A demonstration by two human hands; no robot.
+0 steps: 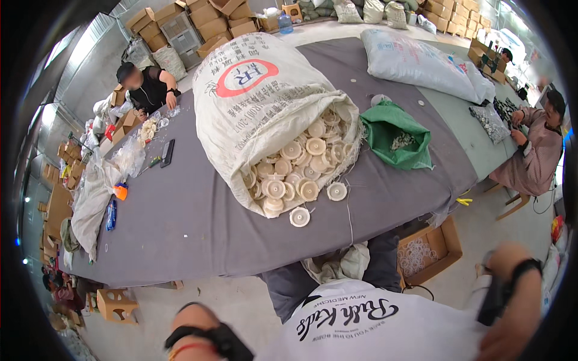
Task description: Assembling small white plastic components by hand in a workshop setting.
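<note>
A big white woven sack lies on its side on the grey cloth-covered table, its mouth toward me. Round cream plastic discs fill that mouth, and two loose discs rest on the cloth in front of it. My left hand, below the table's near edge, is mostly cut off and its fingers are hidden. Off to the right, my right hand is raised beside my body, blurred, fingers not clear. Neither hand touches the sack. Both wrists wear black bands.
A green bag with small pale pieces stands right of the sack. Below the table edge, a cardboard box holds clear rings. A stuffed white sack lies at the far right. People sit left and right; a wooden stool stands lower left.
</note>
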